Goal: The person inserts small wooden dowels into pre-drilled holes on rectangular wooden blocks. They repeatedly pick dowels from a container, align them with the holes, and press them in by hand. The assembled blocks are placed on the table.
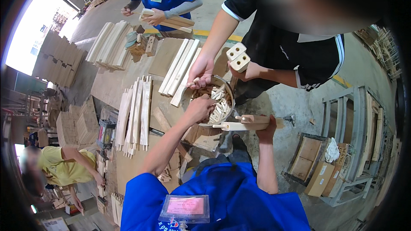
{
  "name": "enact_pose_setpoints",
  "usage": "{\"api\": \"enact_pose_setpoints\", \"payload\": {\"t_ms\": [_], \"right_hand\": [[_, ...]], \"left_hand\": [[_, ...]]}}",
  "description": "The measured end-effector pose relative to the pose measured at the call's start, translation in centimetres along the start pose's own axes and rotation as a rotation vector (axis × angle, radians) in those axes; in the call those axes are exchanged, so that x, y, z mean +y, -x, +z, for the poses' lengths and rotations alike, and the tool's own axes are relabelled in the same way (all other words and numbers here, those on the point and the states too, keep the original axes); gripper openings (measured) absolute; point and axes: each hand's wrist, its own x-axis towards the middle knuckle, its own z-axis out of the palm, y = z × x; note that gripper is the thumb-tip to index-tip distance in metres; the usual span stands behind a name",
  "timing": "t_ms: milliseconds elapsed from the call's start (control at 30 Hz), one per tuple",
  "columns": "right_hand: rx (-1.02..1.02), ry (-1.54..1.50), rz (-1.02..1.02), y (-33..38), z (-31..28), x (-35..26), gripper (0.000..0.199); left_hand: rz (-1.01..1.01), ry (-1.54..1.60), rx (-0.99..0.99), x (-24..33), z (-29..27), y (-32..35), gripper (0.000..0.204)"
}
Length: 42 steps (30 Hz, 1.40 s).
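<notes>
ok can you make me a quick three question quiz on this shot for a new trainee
1. True or false: the camera wearer's left hand is at the round bucket of wooden dowels.
2. What does the wearer's right hand hold? A) a hammer B) wooden bars C) a paintbrush
3. Fill in: the co-worker across the bucket holds wooden pieces whose ends show round ____.

Key: 1. True. 2. B. 3. Holes.

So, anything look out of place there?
Slightly: a small scrap, apparently wood, lies alone on the floor right of the bucket. Farther right, a crumpled white cloth or bag looks untidy by the cardboard box.
</notes>
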Motion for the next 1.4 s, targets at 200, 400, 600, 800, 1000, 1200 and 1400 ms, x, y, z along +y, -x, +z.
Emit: {"api": "enact_pose_setpoints", "payload": {"t_ms": [200,400,600,800,1000,1200,1400], "right_hand": [[0.054,0.024,-0.05,-0.5,-0.5,1.2,0.035],[0.043,0.049,-0.094,0.3,-0.6,1.3,0.037],[-0.053,0.028,0.015,1.6,-0.1,2.3,0.037],[0.106,0.128,-0.098,2.2,-0.6,2.9,0.039],[0.184,0.187,-0.02,3.8,-0.4,3.4,0.034],[0.138,0.216,0.018,5.2,1.2,3.7,0.034],[0.074,0.164,-0.127,6.1,1.2,2.5,0.035]], "left_hand": [[0.085,-0.16,-0.151,-2.2,1.2,-1.8,0.015],[0.201,0.366,0.165,3.7,-4.5,4.7,0.022],[0.214,0.273,0.296,7.4,-4.1,9.6,0.011],[0.299,0.133,0.352,7.3,-3.4,13.1,0.019],[0.333,0.135,0.481,7.7,-2.6,15.7,0.022],[0.277,0.182,0.628,9.8,-2.9,17.3,0.02],[0.248,0.142,0.563,10.3,-3.2,17.8,0.02]]}}
